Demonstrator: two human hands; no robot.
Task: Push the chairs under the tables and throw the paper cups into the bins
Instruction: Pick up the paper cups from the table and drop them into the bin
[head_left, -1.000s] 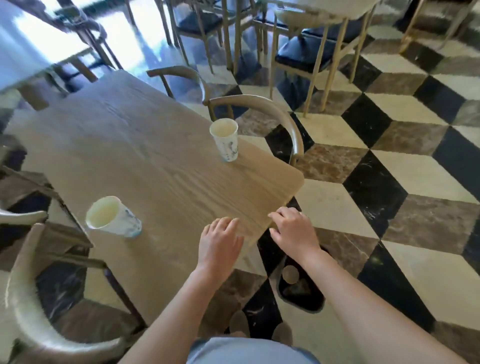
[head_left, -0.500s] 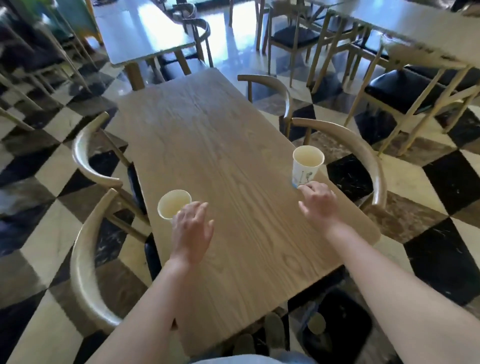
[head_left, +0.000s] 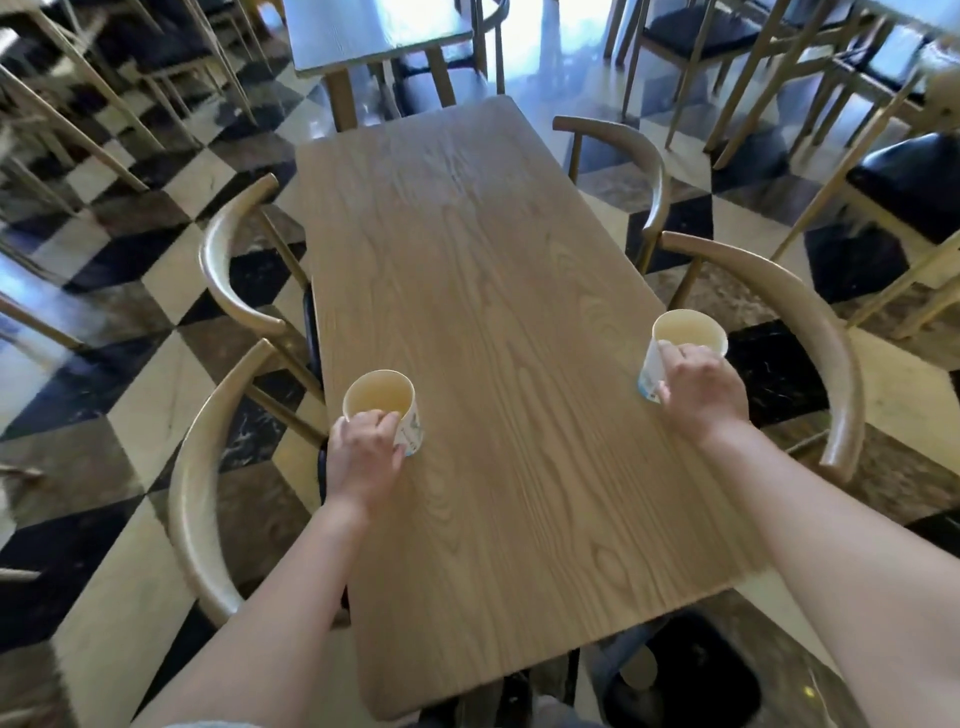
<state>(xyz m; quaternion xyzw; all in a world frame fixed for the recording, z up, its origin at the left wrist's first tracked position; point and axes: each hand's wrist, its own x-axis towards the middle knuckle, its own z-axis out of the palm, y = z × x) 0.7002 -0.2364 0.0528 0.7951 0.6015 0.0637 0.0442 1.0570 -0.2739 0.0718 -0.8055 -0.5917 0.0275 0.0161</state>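
Two white paper cups stand upright on a long wooden table (head_left: 483, 291). My left hand (head_left: 363, 457) wraps around the left paper cup (head_left: 382, 400) near the table's left edge. My right hand (head_left: 698, 387) grips the right paper cup (head_left: 685, 332) at the right edge. Both cups rest on the tabletop and look empty inside. Curved-back wooden chairs sit tucked at the table: two on the left, the nearer (head_left: 202, 499) and the farther (head_left: 234, 280), and two on the right, the nearer (head_left: 810, 332) and the farther (head_left: 639, 156).
A black bin (head_left: 691, 670) holding a paper cup stands on the checkered floor under the table's near right corner. Another table (head_left: 374, 36) stands beyond the far end. More chairs with dark seats (head_left: 914, 187) crowd the right and the far left.
Both hands have reached forward from the table's near end and closed on the cups. The view has swung to look straight down the table.
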